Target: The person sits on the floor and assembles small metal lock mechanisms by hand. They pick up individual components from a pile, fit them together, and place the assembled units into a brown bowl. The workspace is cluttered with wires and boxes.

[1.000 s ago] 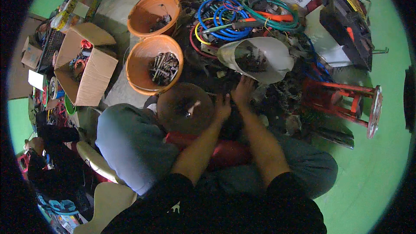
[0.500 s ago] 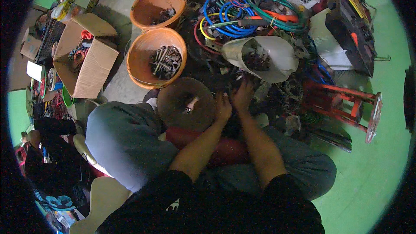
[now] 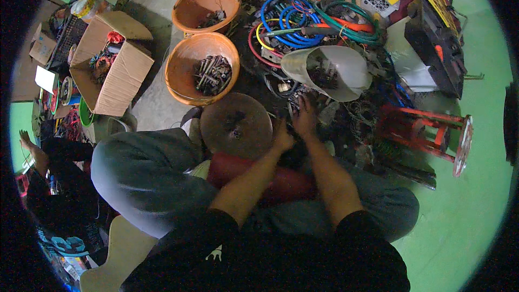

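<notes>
My right hand (image 3: 305,118) reaches into a heap of small metal scrap (image 3: 295,100), its fingers apart and pointing away from me. My left hand (image 3: 283,137) is beside it, curled in, and whatever its fingers may hold is hidden. A round, dark, shallow pan (image 3: 236,124) is just left of my left hand, with a small piece at its middle. Beyond the pan stands an orange bucket (image 3: 174,84) holding many bolts. A pale, scoop-shaped container (image 3: 354,73) lies past my right hand with small dark parts inside.
Another orange bucket (image 3: 184,8) stands farther back. Coiled blue hose (image 3: 270,11) and green hose (image 3: 373,37) lie ahead. An open cardboard box (image 3: 127,78) is at left; a red stool (image 3: 427,119) lies on its side at right. At far left is another person's foot (image 3: 33,154).
My left hand has drawn back slightly toward me and curled in. The right hand stays at the scrap. The pale piece in the pan no longer shows. At far left, the other person's foot has risen.
</notes>
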`<control>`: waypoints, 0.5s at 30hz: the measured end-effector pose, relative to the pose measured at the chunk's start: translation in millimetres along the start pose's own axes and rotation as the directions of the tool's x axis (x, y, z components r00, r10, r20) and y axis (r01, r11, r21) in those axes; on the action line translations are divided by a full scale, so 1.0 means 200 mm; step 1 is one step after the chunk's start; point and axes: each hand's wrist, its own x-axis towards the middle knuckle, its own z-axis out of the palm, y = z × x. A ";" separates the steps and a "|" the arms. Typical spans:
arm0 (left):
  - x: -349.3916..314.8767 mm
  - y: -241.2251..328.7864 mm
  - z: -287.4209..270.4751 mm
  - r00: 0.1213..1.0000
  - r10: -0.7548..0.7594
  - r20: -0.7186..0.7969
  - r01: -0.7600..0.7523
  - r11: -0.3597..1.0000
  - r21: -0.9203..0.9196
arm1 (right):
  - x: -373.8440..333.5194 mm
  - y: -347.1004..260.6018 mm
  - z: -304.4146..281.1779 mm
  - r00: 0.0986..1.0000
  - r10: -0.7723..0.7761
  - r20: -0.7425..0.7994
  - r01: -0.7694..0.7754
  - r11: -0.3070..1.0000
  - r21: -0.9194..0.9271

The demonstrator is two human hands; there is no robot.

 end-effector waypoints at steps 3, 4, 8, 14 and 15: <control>0.02 -0.05 -0.03 0.975 -0.081 0.207 0.078 0.997 0.023 | -0.09 -0.03 -0.02 0.998 0.033 0.044 -0.035 0.998 0.042; 0.02 -0.06 -0.03 0.978 -0.039 0.204 0.039 0.999 0.002 | -0.12 -0.05 -0.04 0.994 0.075 0.081 -0.078 0.996 0.034; 0.04 -0.43 0.16 0.914 -0.049 0.403 -0.147 0.887 0.439 | -0.16 -0.17 -0.21 0.966 0.074 0.247 -0.106 0.987 0.117; -0.08 0.17 -0.26 0.741 -0.326 0.587 0.075 0.909 0.410 | -0.33 0.22 -0.03 0.978 0.185 -0.095 -0.174 0.978 0.110; -0.08 0.13 -0.23 0.758 -0.291 0.584 0.018 0.904 0.427 | -0.34 0.23 -0.03 0.972 0.212 -0.102 -0.201 0.973 0.110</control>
